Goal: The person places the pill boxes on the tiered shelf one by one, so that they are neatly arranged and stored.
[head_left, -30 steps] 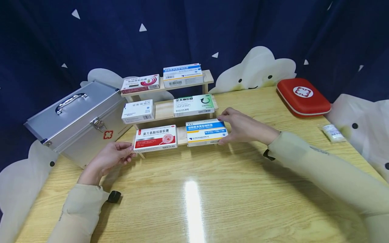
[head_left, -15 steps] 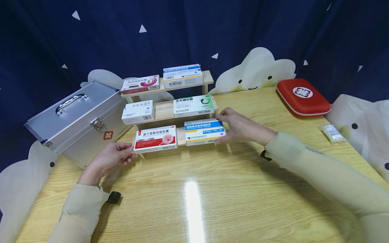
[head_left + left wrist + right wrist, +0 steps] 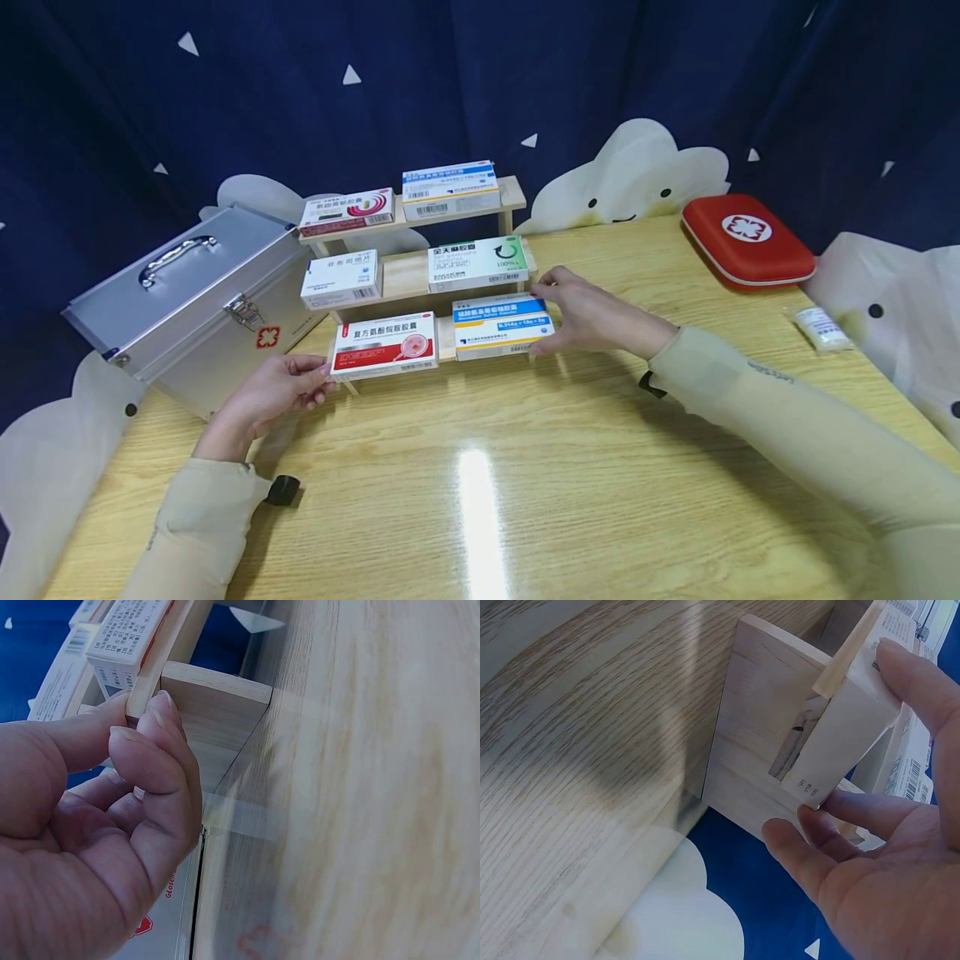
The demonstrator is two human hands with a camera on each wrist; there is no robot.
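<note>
On the lowest step of a three-tier wooden rack (image 3: 446,340) lie a red-and-white medicine box (image 3: 384,343) and a blue-and-white medicine box (image 3: 501,326). My right hand (image 3: 583,314) grips the blue-and-white box by its right end, thumb on the near side and fingers on the far side. In the right wrist view, that box's white end (image 3: 834,742) sits at the end of the step board. My left hand (image 3: 279,390) is at the rack's left end. The left wrist view shows its thumb and fingers pinching the end of the wooden board (image 3: 184,634), beside the red-and-white box.
More medicine boxes stand on the upper tiers, including a green-and-white one (image 3: 477,263) and a white one (image 3: 341,278). A silver metal case (image 3: 202,308) stands close on the left. At the right are a red zip case (image 3: 750,242) and a small white packet (image 3: 822,329).
My right hand and the blue-and-white box have shifted slightly left along the lowest step, closer to the red-and-white box. My left hand has kept its place.
</note>
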